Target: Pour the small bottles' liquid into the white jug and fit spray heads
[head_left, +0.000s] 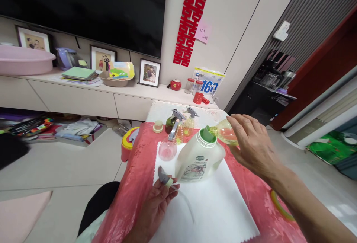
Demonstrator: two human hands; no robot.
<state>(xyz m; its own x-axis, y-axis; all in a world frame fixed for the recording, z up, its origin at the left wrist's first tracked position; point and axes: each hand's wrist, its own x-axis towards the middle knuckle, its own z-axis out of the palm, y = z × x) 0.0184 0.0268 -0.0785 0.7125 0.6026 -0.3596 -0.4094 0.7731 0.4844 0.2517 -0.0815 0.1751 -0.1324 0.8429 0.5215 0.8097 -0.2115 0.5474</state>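
In my right hand (248,138) is a clear spray bottle (225,133) with yellowish liquid, tilted on its side. Its open neck meets the green spout (206,134) of a big pale detergent jug (195,161), which stands upright without its cap. My left hand (158,202) pinches a grey spray head (164,177), its thin tube hanging to the right. Just behind it stands a round spray bottle (167,150) with pink liquid. Farther back are more spray bottles, one yellow (189,124) and one dark green (169,124). A pale cap (158,126) lies at their left.
A white sheet (212,202) lies over the red table cover (134,183). A ring of tape (280,205) is at the right edge. Beyond the table, a low cabinet (131,103) carries photo frames, jars and a pink basin (25,60). A yellow-red stool (128,143) stands at the left.
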